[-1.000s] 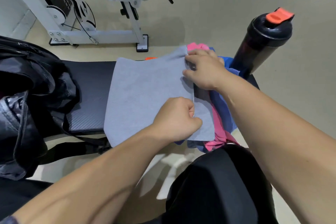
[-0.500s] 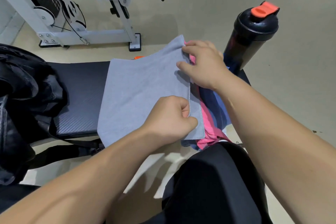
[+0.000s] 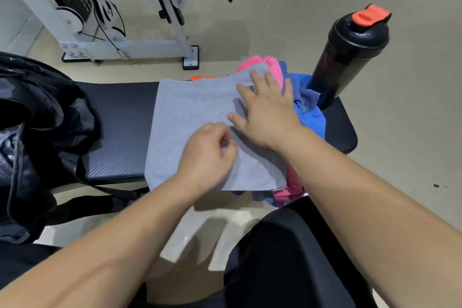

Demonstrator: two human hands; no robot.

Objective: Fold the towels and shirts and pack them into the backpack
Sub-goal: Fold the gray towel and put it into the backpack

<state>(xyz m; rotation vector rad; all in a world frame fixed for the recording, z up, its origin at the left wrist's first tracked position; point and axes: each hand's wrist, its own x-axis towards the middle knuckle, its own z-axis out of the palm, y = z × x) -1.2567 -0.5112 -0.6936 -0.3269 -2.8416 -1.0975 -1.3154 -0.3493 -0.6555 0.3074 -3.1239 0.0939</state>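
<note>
Head view: the folding step is in hand. The grey towel (image 3: 200, 112) lies smooth across the bench (image 3: 120, 132), its 3 o'clock side over a pink-and-blue pile (image 3: 307, 117). The right hand (image 3: 265, 117) presses it, fingers spread. The left hand (image 3: 207, 155) rests curled on it, and I cannot tell whether it grips. The next move is likely another fold, then the backpack (image 3: 50, 120) at 9 o'clock.

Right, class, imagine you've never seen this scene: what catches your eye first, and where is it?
The grey towel spread on the bench, with the right hand flat on it and the left hand curled beside. A black shaker bottle with an orange cap stands at the bench's right end; a black backpack slumps at the left.
</note>
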